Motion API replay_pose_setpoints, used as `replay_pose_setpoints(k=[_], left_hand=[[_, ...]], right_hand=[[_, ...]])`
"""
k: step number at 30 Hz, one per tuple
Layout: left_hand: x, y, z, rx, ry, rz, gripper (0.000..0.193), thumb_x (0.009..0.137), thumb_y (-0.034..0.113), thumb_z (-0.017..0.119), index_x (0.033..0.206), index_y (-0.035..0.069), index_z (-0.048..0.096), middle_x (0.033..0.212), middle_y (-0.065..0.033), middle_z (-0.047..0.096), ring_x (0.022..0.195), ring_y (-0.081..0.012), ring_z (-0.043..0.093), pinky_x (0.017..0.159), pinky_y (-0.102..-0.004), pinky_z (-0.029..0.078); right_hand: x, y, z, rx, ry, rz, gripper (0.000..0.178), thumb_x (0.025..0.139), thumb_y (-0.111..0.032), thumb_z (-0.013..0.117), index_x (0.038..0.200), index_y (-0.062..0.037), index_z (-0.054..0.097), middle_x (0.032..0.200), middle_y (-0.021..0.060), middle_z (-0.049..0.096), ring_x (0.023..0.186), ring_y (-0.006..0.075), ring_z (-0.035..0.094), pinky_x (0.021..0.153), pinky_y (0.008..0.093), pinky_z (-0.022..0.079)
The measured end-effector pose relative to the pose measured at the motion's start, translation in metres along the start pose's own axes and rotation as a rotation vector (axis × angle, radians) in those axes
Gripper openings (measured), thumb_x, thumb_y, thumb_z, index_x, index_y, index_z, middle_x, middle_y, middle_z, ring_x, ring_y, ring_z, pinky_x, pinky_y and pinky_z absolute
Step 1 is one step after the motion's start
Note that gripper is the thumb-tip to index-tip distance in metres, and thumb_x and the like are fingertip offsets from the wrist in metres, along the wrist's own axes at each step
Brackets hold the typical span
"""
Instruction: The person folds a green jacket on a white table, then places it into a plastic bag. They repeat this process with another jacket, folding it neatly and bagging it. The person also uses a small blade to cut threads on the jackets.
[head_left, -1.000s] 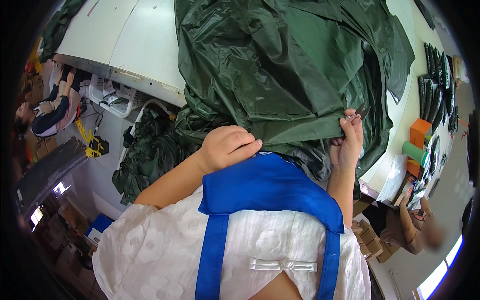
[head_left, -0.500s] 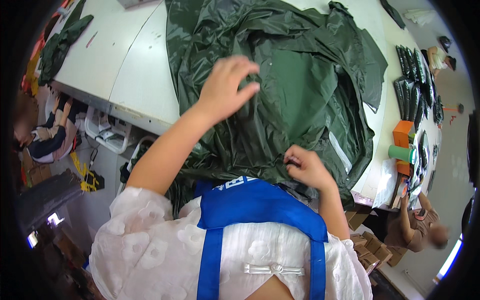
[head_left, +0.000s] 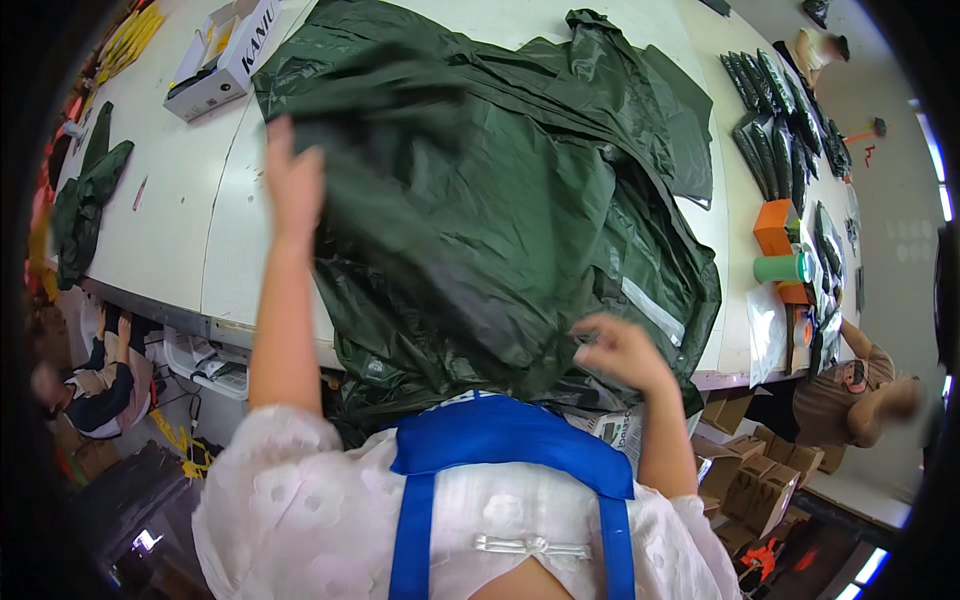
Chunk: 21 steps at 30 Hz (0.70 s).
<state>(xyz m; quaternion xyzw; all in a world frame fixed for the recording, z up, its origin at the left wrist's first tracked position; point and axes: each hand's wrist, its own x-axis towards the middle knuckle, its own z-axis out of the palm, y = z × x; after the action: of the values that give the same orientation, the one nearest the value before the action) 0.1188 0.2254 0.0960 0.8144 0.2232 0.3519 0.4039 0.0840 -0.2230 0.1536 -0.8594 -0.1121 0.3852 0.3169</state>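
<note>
A large dark green raincoat (head_left: 500, 170) of thin shiny fabric, with a pale reflective strip (head_left: 652, 312), is spread in folds over the table in front of me. My left hand (head_left: 292, 185), smeared by motion, is at the raincoat's left side; beside it the fabric is blurred too, and I cannot make out whether the fingers grip it. Close to my body, my right hand (head_left: 628, 352) has its thumb and index finger closed on a fold of the raincoat, left of and nearer than the strip.
On the white table (head_left: 185, 215) are an open white box (head_left: 222, 60) and another green garment (head_left: 88, 200) at left. Packed dark bundles (head_left: 765, 125), an orange box (head_left: 775, 228) and a green cylinder (head_left: 780, 268) lie at right. Other people sit or stand at both sides.
My left hand has swung left from the raincoat's middle, and the fabric there has spread over the opening. My right hand stays near the front edge. The view has shifted, showing the white box.
</note>
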Motion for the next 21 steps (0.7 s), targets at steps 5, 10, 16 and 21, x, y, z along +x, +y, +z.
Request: replay_pose_setpoints(k=[5, 10, 16, 21], left_hand=[[-0.066, -0.09, -0.163, 0.837, -0.431, -0.21, 0.051, 0.086, 0.019, 0.058, 0.132, 0.002, 0.046, 0.103, -0.026, 0.062, 0.097, -0.0385, 0.059, 0.085, -0.0451, 0.046], [-0.089, 0.018, -0.101, 0.001, -0.46, -0.614, 0.033, 0.094, 0.02, 0.054, 0.123, 0.004, 0.058, 0.086, -0.0031, 0.064, 0.069, -0.0053, 0.052, 0.058, -0.0221, 0.044], [-0.12, 0.068, 0.111, -1.371, -0.937, -1.12, 0.083, 0.091, 0.053, 0.05, 0.143, -0.006, 0.022, 0.142, -0.0267, 0.034, 0.132, -0.037, 0.035, 0.11, -0.0469, 0.029], [-0.108, 0.089, 0.146, -1.685, -0.575, -1.148, 0.049, 0.089, 0.027, 0.062, 0.127, -0.001, 0.048, 0.126, -0.0137, 0.055, 0.116, -0.0309, 0.052, 0.103, -0.0465, 0.037]], right_hand=[[0.135, 0.049, -0.095, -0.393, 0.965, -0.353, 0.037, 0.078, -0.02, 0.069, 0.113, -0.01, 0.062, 0.11, 0.0099, 0.062, 0.095, 0.0282, 0.062, 0.079, 0.0375, 0.05], [0.205, 0.073, -0.145, -0.579, 0.904, -0.049, 0.022, 0.082, -0.023, 0.063, 0.102, -0.0134, 0.062, 0.099, 0.0083, 0.062, 0.09, 0.0327, 0.061, 0.073, 0.0423, 0.05], [0.103, -0.015, -0.099, -0.348, 0.717, -0.519, 0.017, 0.073, -0.003, 0.059, 0.09, -0.0078, 0.061, 0.085, 0.0104, 0.061, 0.077, 0.0328, 0.061, 0.068, 0.0409, 0.05], [0.022, 0.001, -0.01, -0.418, 0.229, -0.552, 0.011, 0.072, -0.01, 0.066, 0.08, -0.0125, 0.058, 0.073, 0.0064, 0.057, 0.061, 0.0278, 0.06, 0.055, 0.0385, 0.049]])
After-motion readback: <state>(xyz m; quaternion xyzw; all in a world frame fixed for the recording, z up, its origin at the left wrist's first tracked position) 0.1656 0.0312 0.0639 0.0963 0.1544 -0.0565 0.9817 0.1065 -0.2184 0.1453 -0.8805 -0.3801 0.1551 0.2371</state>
